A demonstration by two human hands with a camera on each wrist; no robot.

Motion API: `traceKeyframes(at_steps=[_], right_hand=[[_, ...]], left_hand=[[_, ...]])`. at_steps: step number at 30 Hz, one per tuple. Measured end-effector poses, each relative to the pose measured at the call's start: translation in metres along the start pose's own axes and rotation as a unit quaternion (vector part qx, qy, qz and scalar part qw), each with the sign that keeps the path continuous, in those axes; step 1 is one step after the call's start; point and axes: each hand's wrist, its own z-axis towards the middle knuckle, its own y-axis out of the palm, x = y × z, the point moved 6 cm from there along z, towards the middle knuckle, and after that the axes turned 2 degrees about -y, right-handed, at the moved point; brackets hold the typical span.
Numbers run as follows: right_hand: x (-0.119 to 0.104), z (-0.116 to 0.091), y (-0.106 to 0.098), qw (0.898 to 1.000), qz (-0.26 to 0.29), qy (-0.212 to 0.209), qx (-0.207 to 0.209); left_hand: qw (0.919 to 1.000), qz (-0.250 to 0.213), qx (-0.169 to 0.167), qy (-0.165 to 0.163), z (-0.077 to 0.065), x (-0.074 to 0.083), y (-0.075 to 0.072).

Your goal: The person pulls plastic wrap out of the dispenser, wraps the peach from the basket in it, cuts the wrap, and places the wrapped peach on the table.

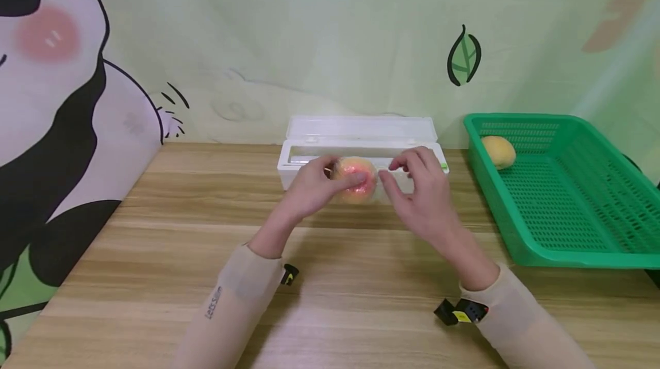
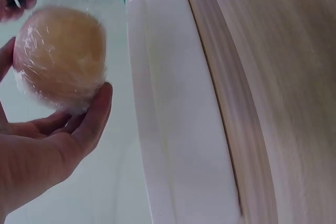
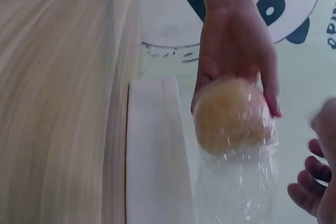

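A peach in clear cling film hangs above the table, pink and yellow with glossy creases. My left hand grips it, thumb across the near side and fingers behind. In the right wrist view, a loose tail of cling film trails from the wrapped peach. My right hand is just right of the fruit, thumb and forefinger a little apart, with nothing visibly held between them. Behind both hands stands a long white box, its lid raised; the hands partly hide its inside.
On the right of the wooden table stands a green plastic basket. Another peach lies in its far left corner. Behind the table hangs a pale green backdrop with a panda drawing.
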Motion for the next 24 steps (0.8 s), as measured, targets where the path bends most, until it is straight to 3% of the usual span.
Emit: traceKeyframes(at_steps=[3,9,24], right_hand=[[-0.001,-0.002,-0.003,0.999,0.018,0.013,0.038],[0.002,-0.006,0.008,0.996,0.029,0.081,0.003],[0.025,-0.012,0.016,0.972,0.100,0.210,-0.015]], left_hand=[[0.9994,0.001,0.034,0.007,0.000,0.002,-0.003],[0.9967,-0.017,0.077,0.018,-0.001,0.007,-0.008],[0.9954,-0.039,0.051,0.072,-0.004,0.018,0.001]])
